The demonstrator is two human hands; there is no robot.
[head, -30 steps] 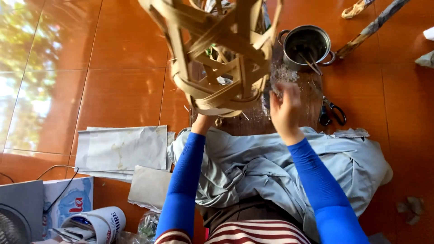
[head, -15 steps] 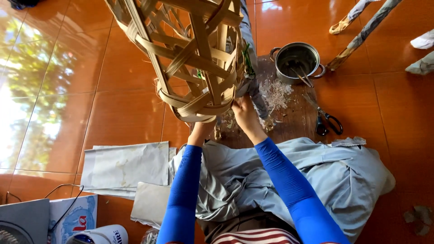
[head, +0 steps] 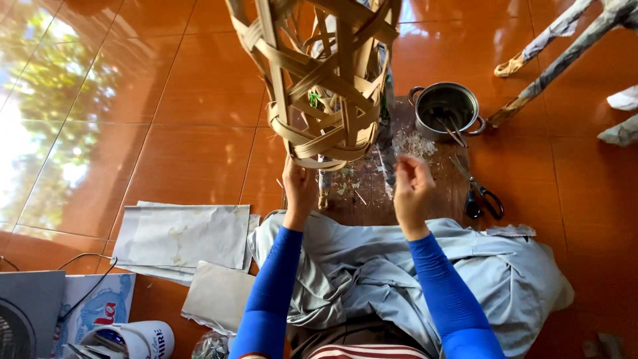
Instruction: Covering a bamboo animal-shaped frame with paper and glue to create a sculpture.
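Basket frame (head: 318,80), woven from flat bamboo strips, is up in the air over the orange tiled floor (head: 166,113), open weave all round. Left hand (head: 298,188) has its grip closed on the lower rim, fingers wrapped at the bottom edge, carrying the whole thing from one spot. Right hand (head: 411,188) is off the frame, just beside it, fingers loosely curled and pinched together; whether a scrap sits between them I cannot tell.

Risk number one, by my reading: one hand on one edge of a tall frame. It leans away from the holder, and a slip at that rim would likely tip it toward the metal pot (head: 446,108) with sticks standing in it, on the dark board (head: 372,189) below. Pot goes over, contents spill across the paper scraps there.

Second worry: scissors (head: 480,193) lie on the board just beside the right forearm's path; a careless reach could catch them. Grey cloth (head: 372,272) over the lap, sheets of grey paper (head: 183,236) to the left, well apart.
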